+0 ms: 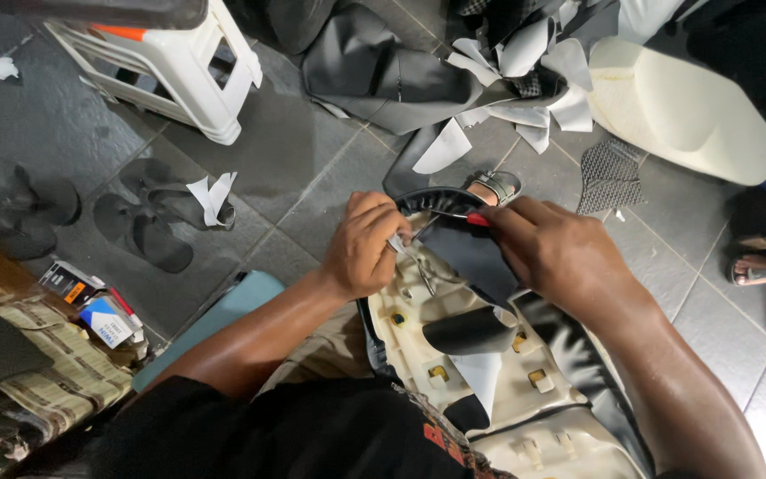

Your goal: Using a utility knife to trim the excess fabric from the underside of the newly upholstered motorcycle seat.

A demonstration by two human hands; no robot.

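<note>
My left hand (361,244) pinches the black cover's (467,253) edge; my right hand (551,248) grips red-handled pliers (454,217) just beside it. If the pliers slip, I could tear the cover or nick my left fingers.

Grey tiled floor (55,124): sandals (148,222), stool (183,66), scraps (525,75).

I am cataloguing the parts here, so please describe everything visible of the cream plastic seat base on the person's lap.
The cream plastic seat base lies underside up on the person's lap, ribbed, with small yellowish square clips. Black vinyl cover wraps its far rim and right edge. The left hand pinches the cover there; the right hand holds a red-handled tool against it.
</note>
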